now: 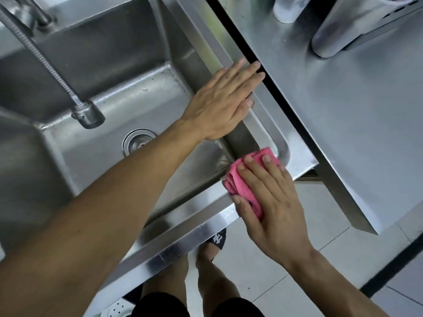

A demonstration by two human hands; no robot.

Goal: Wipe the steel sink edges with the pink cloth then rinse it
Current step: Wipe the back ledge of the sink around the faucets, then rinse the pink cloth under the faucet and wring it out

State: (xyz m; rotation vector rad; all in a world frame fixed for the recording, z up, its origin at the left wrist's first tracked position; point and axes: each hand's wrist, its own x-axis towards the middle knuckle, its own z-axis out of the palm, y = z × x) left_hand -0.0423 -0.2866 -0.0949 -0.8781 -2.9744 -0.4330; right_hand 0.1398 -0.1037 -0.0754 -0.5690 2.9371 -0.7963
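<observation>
The steel sink (190, 216) fills the left of the head view, its front edge running diagonally toward the lower left. A folded pink cloth (242, 181) lies on the sink's front right corner. My right hand (272, 202) presses flat on top of the cloth, fingers spread over it. My left hand (224, 101) rests flat on the sink's right edge, fingers together and pointing toward the steel counter, holding nothing. The spring tap (88, 114) hangs over the basin, with no water visible from it.
A steel counter (366, 133) stands right of the sink across a narrow dark gap (288, 106). Two blurred steel containers (332, 33) sit at its far end. The drain (137, 141) lies mid-basin. Below are a tiled floor (332, 243) and my legs and a dark slipper (217, 239).
</observation>
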